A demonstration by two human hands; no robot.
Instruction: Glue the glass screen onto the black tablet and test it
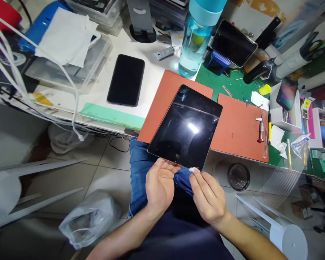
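Note:
A black glass-fronted tablet (pixel 188 126) lies slanted across an orange-brown mat, its near edge overhanging the table. My left hand (pixel 161 184) is palm up at that near edge, with fingertips beneath the tablet and the thumb against its rim, supporting it. Between the thumb and fingers of my right hand (pixel 208 195) is a small wad of white tissue (pixel 194 169), pinched at the tablet's near right corner. Light reflects off the middle of the dark screen. The undersides of both the tablet and the left fingertips are hidden.
A black phone (pixel 126 80) lies left of the orange-brown mat (pixel 158 103). Behind stands a blue water bottle (pixel 191 47). Another mat (pixel 238 130) carries a small syringe (pixel 261 130). White cables (pixel 70 85) hang over the left table edge; a plastic bag (pixel 90 216) sits on the floor.

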